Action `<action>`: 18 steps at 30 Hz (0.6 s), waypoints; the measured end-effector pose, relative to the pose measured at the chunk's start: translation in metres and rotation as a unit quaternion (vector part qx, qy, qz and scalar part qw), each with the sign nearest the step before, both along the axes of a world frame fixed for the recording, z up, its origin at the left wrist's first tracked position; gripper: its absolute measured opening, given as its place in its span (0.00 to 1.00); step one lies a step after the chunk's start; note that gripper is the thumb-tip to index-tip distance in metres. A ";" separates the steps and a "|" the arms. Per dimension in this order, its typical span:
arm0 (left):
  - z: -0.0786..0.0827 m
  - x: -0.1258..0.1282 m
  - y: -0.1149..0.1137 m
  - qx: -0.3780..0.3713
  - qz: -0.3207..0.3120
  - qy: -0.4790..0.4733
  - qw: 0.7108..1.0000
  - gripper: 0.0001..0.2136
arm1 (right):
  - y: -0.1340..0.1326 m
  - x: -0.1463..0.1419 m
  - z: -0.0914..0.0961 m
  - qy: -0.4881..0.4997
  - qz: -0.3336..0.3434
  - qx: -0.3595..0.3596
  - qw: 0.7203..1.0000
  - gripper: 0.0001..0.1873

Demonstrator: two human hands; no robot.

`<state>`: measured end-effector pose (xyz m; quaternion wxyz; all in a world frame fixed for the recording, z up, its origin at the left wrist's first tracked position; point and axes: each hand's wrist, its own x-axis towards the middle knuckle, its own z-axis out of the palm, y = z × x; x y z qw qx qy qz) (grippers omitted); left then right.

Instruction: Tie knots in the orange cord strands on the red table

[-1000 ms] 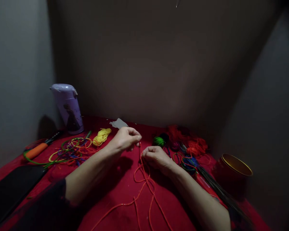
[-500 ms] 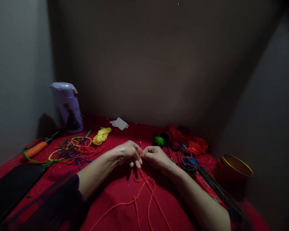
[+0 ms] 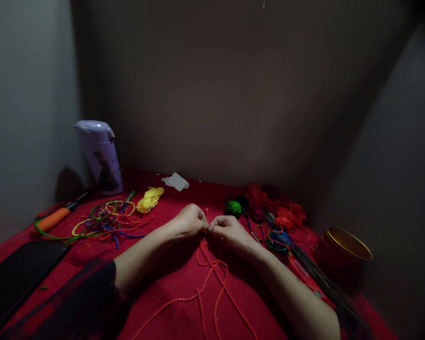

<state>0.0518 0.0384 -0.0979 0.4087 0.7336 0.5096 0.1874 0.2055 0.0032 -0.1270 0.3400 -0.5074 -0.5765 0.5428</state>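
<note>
As left hand (image 3: 187,222) and right hand (image 3: 229,232) pinch the cord (image 3: 213,268) fingertip to fingertip, a short stretch sits steady.

left hand (image 3: 188,221) down from its raised spot, fingertips now meeting right hand (image 3: 228,232) on the orange cord (image 3: 212,264)

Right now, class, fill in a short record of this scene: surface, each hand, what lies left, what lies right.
Surface: red cloth
Left: left hand pinching the orange cord
Right: right hand pinching the same cord, fingertips meeting the left's
Left side: purple flask, yellow cord bundle
Right side: green thread ball, gold-rimmed tin
</note>
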 end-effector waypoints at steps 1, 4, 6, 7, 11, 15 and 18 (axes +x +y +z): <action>-0.001 0.000 0.000 0.000 0.007 0.002 1.000 0.04 | 0.000 0.001 0.002 -0.003 -0.002 -0.007 1.000 0.08; -0.003 0.000 0.001 -0.020 0.029 -0.001 0.999 0.04 | -0.001 0.006 0.010 0.005 -0.008 -0.017 1.000 0.12; -0.001 0.000 0.000 -0.047 0.043 -0.012 0.998 0.04 | -0.003 0.008 0.015 0.026 0.013 -0.021 0.999 0.12; 0.000 0.000 -0.001 -0.066 0.047 -0.019 0.997 0.04 | -0.005 0.009 0.016 0.034 0.033 -0.023 0.999 0.12; 0.002 0.001 -0.006 -0.134 0.048 -0.086 0.986 0.03 | -0.011 0.007 0.017 0.003 0.134 -0.036 0.990 0.08; 0.001 0.002 -0.009 -0.184 0.049 -0.157 0.969 0.02 | -0.015 0.004 0.016 -0.047 0.186 -0.041 0.981 0.07; 0.002 0.003 -0.010 -0.249 0.057 -0.194 0.947 0.03 | -0.015 0.004 0.017 -0.059 0.200 -0.042 0.977 0.08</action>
